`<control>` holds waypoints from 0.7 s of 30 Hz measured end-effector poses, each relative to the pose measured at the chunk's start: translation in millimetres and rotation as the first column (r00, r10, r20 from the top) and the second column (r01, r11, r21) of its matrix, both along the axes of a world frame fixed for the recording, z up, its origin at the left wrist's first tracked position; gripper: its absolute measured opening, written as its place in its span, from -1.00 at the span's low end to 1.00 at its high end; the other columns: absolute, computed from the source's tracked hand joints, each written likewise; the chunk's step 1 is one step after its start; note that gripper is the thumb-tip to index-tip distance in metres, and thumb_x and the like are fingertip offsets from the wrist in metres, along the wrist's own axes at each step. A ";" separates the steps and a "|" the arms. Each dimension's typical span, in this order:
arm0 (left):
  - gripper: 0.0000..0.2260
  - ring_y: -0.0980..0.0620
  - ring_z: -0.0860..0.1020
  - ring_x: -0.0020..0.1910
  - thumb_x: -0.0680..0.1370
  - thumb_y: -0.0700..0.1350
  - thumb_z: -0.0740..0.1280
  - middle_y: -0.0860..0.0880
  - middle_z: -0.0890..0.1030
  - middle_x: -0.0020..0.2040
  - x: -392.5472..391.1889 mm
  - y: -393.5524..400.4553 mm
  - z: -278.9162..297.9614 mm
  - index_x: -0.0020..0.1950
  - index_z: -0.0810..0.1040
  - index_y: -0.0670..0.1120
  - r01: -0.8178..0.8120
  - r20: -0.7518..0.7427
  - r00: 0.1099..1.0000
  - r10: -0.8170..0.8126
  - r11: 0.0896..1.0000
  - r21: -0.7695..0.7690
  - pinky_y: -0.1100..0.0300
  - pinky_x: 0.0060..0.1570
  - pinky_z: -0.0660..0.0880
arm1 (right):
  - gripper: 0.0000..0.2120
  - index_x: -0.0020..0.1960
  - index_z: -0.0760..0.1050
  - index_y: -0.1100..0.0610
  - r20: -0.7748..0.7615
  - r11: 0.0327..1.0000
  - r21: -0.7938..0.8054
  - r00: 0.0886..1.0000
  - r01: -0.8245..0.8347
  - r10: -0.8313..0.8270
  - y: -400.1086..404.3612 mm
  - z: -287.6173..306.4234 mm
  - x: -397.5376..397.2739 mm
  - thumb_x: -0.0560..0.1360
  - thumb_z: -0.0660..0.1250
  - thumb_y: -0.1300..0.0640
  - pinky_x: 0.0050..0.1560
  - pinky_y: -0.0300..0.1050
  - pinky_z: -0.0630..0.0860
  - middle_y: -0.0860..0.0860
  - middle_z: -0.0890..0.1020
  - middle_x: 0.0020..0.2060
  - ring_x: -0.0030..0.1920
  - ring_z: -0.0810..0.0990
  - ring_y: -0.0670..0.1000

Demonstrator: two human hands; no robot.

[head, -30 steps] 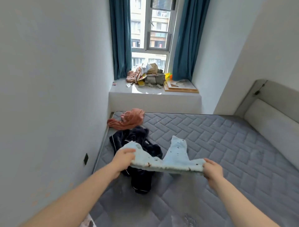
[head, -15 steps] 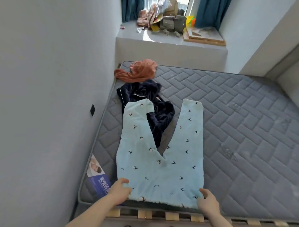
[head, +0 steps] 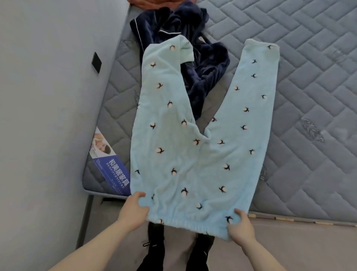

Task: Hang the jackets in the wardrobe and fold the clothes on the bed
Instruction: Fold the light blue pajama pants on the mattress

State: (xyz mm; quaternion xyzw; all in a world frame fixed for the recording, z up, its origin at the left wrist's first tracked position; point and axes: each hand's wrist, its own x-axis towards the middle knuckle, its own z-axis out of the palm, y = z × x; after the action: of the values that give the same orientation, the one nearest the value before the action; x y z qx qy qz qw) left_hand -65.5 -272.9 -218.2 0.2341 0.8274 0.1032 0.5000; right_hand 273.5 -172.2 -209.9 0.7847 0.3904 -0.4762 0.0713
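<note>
Your bed is a bare grey quilted mattress point(head: 309, 108) pushed against the wall at 9 o'clock. Light blue fleece trousers point(head: 185, 164) lie spread on it, legs toward 12 o'clock, the waistband overhanging the near edge at 6 o'clock. A dark navy garment point(head: 202, 63) is bunched at 12 o'clock, partly under the left trouser leg. Behind it, at the top edge, you see a sliver of orange cloth point(head: 150, 2). A blue printed label point(head: 114, 170) sits on the mattress corner at 8 o'clock.

My forearms are bare, no sleeves showing; below the bed edge point(head: 301, 219) I wear black laced shoes point(head: 154, 249).
</note>
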 end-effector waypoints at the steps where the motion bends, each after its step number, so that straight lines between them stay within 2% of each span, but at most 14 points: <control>1: -0.54 -0.01 0.50 0.15 0.52 -0.17 0.37 -0.05 0.47 0.34 3.0 -2.0 -4.5 0.42 0.43 0.00 -0.002 -0.014 1.000 0.002 1.000 -0.003 0.09 0.10 0.47 | -0.45 0.53 0.34 0.09 -0.004 1.000 -0.002 1.000 -0.003 0.003 -1.9 -5.9 2.5 0.57 0.31 0.28 0.31 0.11 0.51 0.18 0.52 0.37 0.33 0.50 0.23; 3: -0.52 0.04 0.45 0.11 0.51 -0.17 0.37 -0.02 0.43 0.35 10.1 -5.7 -8.4 0.43 0.41 0.02 0.005 -0.067 0.998 -0.004 1.000 0.009 0.10 0.07 0.43 | -0.48 0.49 0.39 0.09 -0.020 1.000 0.004 1.000 -0.009 0.009 -5.2 -15.2 8.3 0.55 0.33 0.28 0.28 0.11 0.53 0.16 0.54 0.34 0.31 0.52 0.22; 5: -0.46 0.07 0.45 0.13 0.50 -0.18 0.36 0.06 0.39 0.37 20.1 -6.0 -5.9 0.47 0.38 0.05 0.020 -0.126 0.992 -0.010 0.996 0.082 0.09 0.07 0.44 | -0.51 0.45 0.43 0.06 -0.037 1.000 0.006 0.999 -0.014 0.014 -7.4 -19.6 14.2 0.54 0.35 0.27 0.23 0.06 0.55 0.14 0.55 0.30 0.29 0.54 0.19; 9: -0.33 0.17 0.38 0.38 0.48 -0.25 0.36 0.26 0.30 0.49 49.0 9.2 18.3 0.53 0.31 0.16 0.060 -0.129 0.991 -0.018 0.944 0.323 0.11 0.29 0.42 | -0.55 0.34 0.52 0.01 -0.110 1.000 0.005 0.994 -0.002 0.003 -8.0 -21.2 27.3 0.49 0.40 0.27 0.12 -0.02 0.58 0.07 0.57 0.23 0.20 0.57 0.10; 11: -0.30 0.36 0.34 0.38 0.47 -0.26 0.35 0.31 0.27 0.52 68.0 22.6 38.2 0.54 0.30 0.23 0.099 -0.095 0.993 -0.064 0.899 0.428 0.26 0.35 0.36 | -0.53 0.28 0.51 -0.07 -0.166 1.000 0.010 0.986 0.027 -0.025 -6.9 -17.8 32.8 0.45 0.41 0.30 0.08 -0.03 0.60 0.05 0.58 0.23 0.16 0.59 0.06; 13: -0.26 0.50 0.34 0.31 0.44 -0.22 0.33 0.35 0.25 0.54 89.7 40.2 60.9 0.54 0.28 0.30 0.153 -0.065 0.988 -0.139 0.856 0.495 0.51 0.28 0.26 | -0.44 0.29 0.44 -0.12 -0.243 0.995 0.044 0.967 0.086 -0.072 -5.4 -12.8 37.3 0.43 0.45 0.33 0.18 0.10 0.62 0.03 0.57 0.25 0.18 0.60 0.06; 15: -0.22 0.37 0.44 0.25 0.41 -0.18 0.30 0.35 0.21 0.57 113.4 61.3 81.6 0.54 0.22 0.37 0.234 -0.047 0.968 -0.245 0.823 0.518 0.52 0.22 0.27 | -0.28 0.43 0.30 -0.08 -0.344 0.973 0.072 0.921 0.218 -0.181 -0.1 -8.5 40.3 0.43 0.50 0.35 0.25 0.25 0.60 0.00 0.54 0.29 0.25 0.59 0.08; 17: -0.19 0.21 0.47 0.27 0.42 -0.16 0.30 0.39 0.20 0.57 138.4 82.7 95.2 0.54 0.13 0.43 0.335 -0.043 0.926 -0.375 0.766 0.549 0.35 0.27 0.36 | -0.23 0.47 0.25 -0.08 -0.455 0.921 0.018 0.824 0.388 -0.338 8.2 -4.8 43.6 0.44 0.51 0.38 0.15 0.25 0.65 0.00 0.62 0.26 0.23 0.65 0.09; 19: -0.16 0.17 0.44 0.33 0.43 -0.12 0.28 0.39 0.23 0.55 165.0 102.1 101.7 0.55 0.01 0.46 0.446 -0.058 0.863 -0.502 0.702 0.556 0.25 0.27 0.40 | -0.45 0.37 0.38 -0.01 -0.561 0.882 -0.110 0.703 0.459 -0.436 17.7 2.2 46.9 0.51 0.44 0.40 -0.02 0.03 0.69 -0.01 0.72 0.18 0.12 0.72 0.03; 21: -0.15 0.07 0.46 0.32 0.43 -0.07 0.27 0.22 0.38 0.51 189.4 116.2 97.1 0.57 -0.07 0.44 0.551 -0.057 0.786 -0.615 0.657 0.515 0.19 0.17 0.42 | -0.58 0.33 0.50 0.01 -0.598 0.882 -0.201 0.660 0.427 -0.455 25.9 8.6 48.2 0.56 0.36 0.38 0.06 -0.09 0.60 -0.01 0.73 0.15 0.10 0.72 -0.01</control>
State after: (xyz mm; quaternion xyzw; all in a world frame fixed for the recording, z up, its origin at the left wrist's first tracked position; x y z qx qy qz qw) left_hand 123.9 -156.7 -121.1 0.6029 0.6185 0.1640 0.4766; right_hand 321.7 -146.3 -201.3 0.6486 0.1791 -0.7213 -0.1640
